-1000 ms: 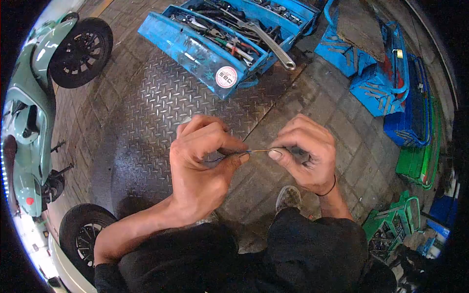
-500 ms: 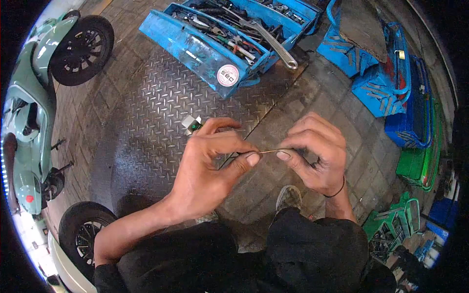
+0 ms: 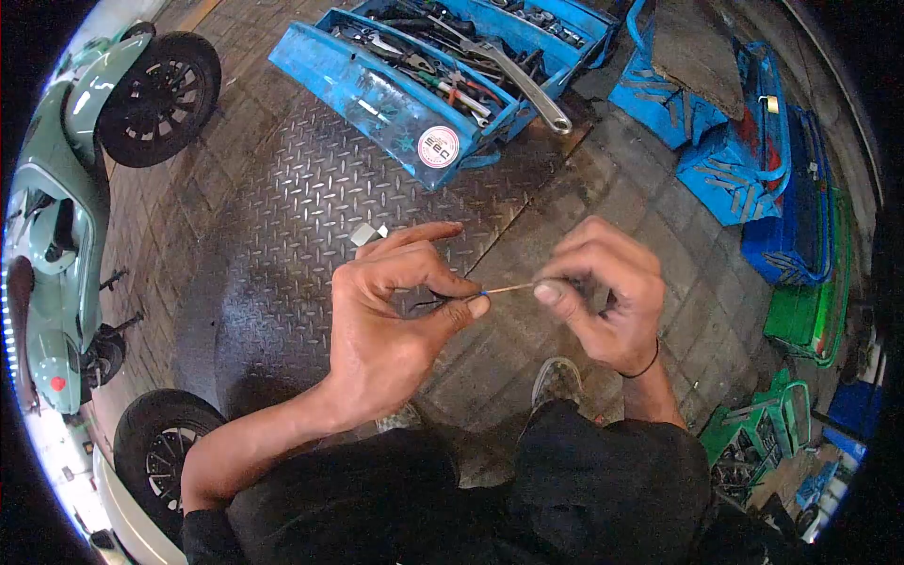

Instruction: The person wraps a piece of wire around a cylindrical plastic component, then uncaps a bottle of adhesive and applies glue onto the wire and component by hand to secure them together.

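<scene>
A thin wire (image 3: 509,288) spans the gap between my two hands, its bare stretch copper-coloured. At its left end, my left hand (image 3: 395,306) pinches it between thumb and index finger, where a bit of blue shows at the fingertips. A dark strand runs back under the left palm. My right hand (image 3: 607,297) is closed on the wire's other end with thumb and forefinger; the very tip is hidden. Just behind my left hand, a small light-grey block (image 3: 363,234) is partly covered by the fingers.
An open blue toolbox (image 3: 377,104) full of tools, with a large wrench (image 3: 532,89) across it, stands ahead on a metal floor plate (image 3: 282,254). More blue toolboxes (image 3: 725,179) and green ones (image 3: 796,320) line the right. A green scooter (image 3: 80,179) is at left.
My hands have moved slightly apart, the left one going left, so a longer length of wire shows between them. The left fingers have shifted, and more of the grey block is covered.
</scene>
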`<state>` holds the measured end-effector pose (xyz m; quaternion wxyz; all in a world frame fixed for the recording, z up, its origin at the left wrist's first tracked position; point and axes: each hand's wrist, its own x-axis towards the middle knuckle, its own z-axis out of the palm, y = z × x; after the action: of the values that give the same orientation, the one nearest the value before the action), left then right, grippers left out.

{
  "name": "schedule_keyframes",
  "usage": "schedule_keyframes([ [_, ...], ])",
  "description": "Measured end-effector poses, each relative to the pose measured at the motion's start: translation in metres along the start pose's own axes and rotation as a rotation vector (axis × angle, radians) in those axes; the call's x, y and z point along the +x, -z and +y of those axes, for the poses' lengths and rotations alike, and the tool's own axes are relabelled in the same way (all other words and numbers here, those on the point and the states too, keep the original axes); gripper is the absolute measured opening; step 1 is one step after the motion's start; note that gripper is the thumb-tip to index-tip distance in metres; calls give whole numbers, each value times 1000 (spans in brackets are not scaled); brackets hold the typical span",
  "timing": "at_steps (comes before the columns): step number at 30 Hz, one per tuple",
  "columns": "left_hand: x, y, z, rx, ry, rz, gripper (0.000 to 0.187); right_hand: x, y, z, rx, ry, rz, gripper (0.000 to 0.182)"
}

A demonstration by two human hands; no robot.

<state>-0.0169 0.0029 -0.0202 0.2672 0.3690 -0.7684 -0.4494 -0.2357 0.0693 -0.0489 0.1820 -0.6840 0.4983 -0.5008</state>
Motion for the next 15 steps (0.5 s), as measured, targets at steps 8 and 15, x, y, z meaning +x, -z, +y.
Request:
schedule_keyframes([
  [8,4,-11,-6,-434,376,176,9,-19,-13,26,339,-480,116,24],
  [15,14,-43,-19,-561,473,37,20,-44,-50,24,984,-837,56,37],
])
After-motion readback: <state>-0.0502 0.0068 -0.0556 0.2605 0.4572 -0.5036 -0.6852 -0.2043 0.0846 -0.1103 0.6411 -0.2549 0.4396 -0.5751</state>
